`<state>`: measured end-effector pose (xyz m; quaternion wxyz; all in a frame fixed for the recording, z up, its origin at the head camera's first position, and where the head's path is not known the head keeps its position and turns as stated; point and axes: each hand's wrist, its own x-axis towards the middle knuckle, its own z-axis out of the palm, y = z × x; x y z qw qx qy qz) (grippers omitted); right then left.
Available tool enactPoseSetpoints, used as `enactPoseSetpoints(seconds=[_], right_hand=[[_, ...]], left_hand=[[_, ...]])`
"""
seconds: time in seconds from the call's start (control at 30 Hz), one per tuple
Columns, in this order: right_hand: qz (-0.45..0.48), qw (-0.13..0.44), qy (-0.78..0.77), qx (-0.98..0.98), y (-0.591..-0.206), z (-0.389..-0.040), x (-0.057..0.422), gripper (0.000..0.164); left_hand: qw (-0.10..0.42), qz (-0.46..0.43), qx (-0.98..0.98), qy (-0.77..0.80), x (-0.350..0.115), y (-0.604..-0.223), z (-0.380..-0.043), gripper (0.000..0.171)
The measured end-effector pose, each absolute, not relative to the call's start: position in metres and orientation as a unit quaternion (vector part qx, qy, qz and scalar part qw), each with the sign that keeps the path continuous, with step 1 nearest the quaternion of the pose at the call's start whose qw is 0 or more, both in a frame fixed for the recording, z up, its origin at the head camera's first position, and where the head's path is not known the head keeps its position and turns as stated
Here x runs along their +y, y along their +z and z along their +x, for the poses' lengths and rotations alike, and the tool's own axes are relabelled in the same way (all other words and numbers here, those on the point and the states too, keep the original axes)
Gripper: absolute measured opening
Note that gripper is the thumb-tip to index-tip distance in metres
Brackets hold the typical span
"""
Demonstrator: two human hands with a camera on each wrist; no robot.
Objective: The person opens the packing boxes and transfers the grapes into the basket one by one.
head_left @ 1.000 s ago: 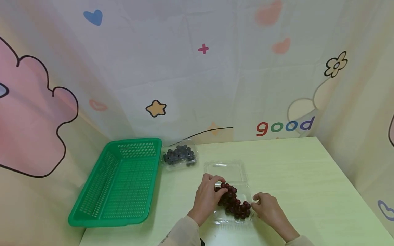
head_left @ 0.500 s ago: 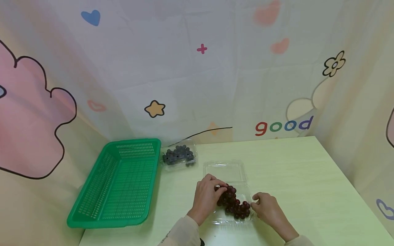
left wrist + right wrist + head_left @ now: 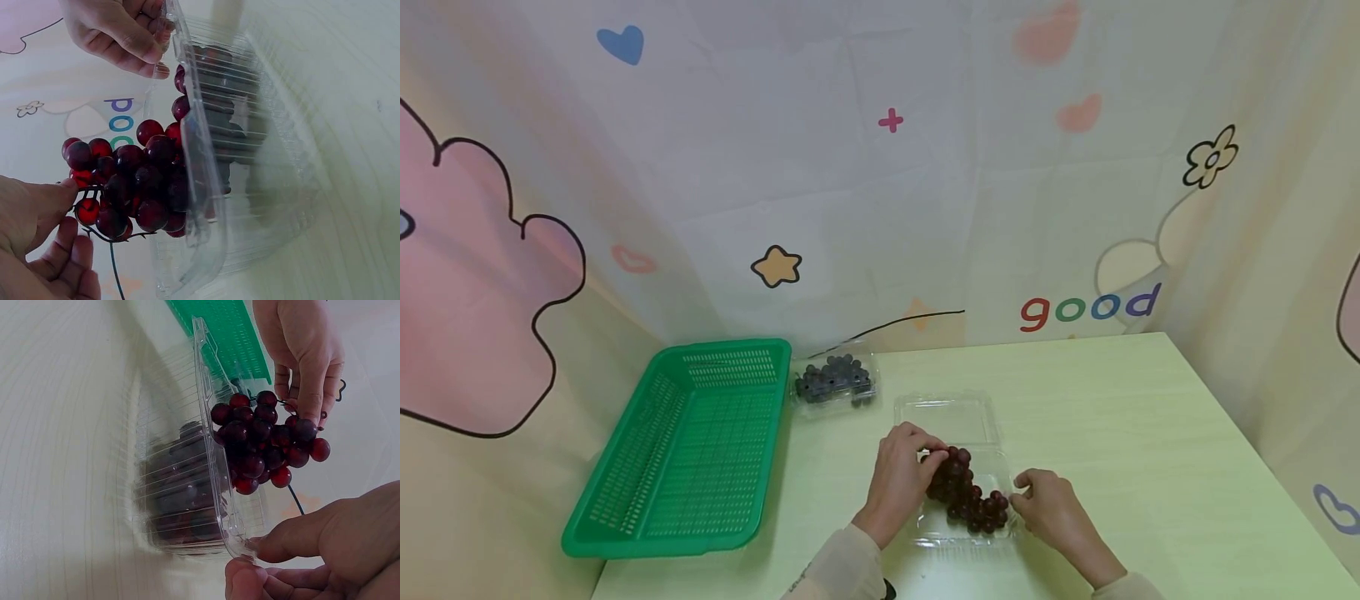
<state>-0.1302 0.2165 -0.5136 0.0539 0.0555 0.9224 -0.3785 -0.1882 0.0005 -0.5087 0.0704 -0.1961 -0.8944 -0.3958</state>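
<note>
Slender hold, easy slip

Your left hand [image 3: 898, 479] pinched the thin stem [image 3: 90, 188] of the red grapes [image 3: 976, 505], fingers nearly together. The bunch rose partly above the clear container [image 3: 943, 540], its lower end inside. Your right hand [image 3: 1051, 508] pinched the container's edge. A slipping stem could have dropped the bunch; loosening your right fingers might have let snagged grapes drag the container.

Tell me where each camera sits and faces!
Head: worn there, facing forward and down at the table; left hand, right hand and sleeves show.
Left wrist: worn there, facing past the left hand at the red grapes; right hand at top.
Right wrist: worn there, facing past the right hand at the clear box; left hand at top.
Both wrist views share the red grapes and clear box.
</note>
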Motion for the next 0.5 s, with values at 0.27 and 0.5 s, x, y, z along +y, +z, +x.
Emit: enactPoseSetpoints(seconds=[0.27,0.5], right_hand=[[0.057,0.051,-0.382,0.921,-0.515,-0.131,0.217,0.026],[0.058,0.055,-0.381,0.921,-0.514,-0.132,0.217,0.026]], left_hand=[[0.046,-0.18,-0.879,-0.438,-0.002,-0.503,-0.19,0.005],[0.05,-0.177,-0.868,-0.462,-0.003,-0.495,-0.189,0.003]])
